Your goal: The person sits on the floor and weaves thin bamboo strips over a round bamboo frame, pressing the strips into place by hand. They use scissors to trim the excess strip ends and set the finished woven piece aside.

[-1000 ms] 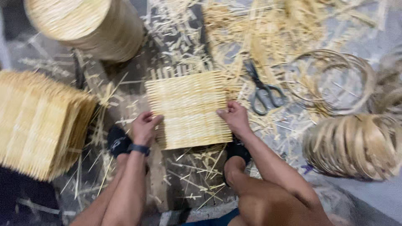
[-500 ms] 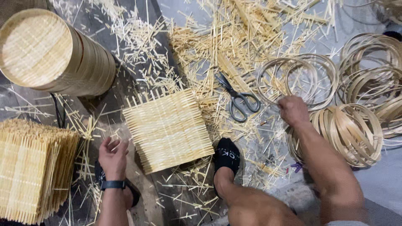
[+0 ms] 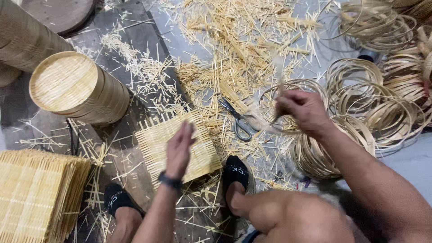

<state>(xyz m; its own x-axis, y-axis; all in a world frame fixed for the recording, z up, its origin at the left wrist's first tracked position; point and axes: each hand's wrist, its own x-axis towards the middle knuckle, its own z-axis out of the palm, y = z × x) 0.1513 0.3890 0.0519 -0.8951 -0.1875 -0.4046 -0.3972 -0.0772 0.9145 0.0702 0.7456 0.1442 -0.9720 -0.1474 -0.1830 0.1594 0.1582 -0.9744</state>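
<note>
Left hand hovers flat, fingers together, over one square woven mat; right hand pinches a thin bamboo ring right of the mat, one pair of scissors between them

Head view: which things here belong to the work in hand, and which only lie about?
In hand: woven bamboo mat under left hand; bamboo ring in right hand.
Lying about: scissors, stacked round trays, mat pile, loose splinters.
</note>
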